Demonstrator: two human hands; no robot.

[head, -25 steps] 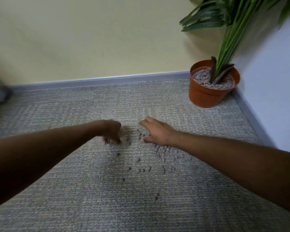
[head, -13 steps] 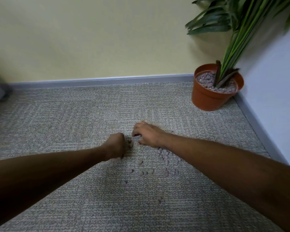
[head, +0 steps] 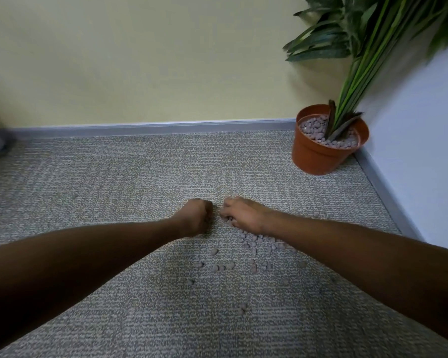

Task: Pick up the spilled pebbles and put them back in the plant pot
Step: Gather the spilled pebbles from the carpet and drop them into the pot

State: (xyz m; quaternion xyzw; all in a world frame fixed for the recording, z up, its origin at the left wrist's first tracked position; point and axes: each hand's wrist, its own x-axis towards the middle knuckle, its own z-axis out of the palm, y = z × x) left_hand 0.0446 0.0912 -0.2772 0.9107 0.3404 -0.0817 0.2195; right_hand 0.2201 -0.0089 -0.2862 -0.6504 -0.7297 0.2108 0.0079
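Several small grey-brown pebbles (head: 252,248) lie scattered on the grey carpet in front of me. My left hand (head: 195,219) is curled into a fist on the carpet at the left edge of the spill; whether it holds pebbles is hidden. Just to its right, my right hand (head: 243,214) rests on the carpet with its fingers curled around pebbles. The orange plant pot (head: 318,156), topped with pebbles, stands in the far right corner, well away from both hands.
A green leafy plant (head: 367,45) rises from the pot and leans over the corner. A yellow wall with a grey skirting board (head: 153,126) runs along the back, and a pale wall (head: 424,151) closes the right side. The carpet (head: 101,182) stretches out to the left.
My left hand has slid right towards the spill and closed into a fist. My right hand's flat fingers have curled in over pebbles. The two hands have come closer together.
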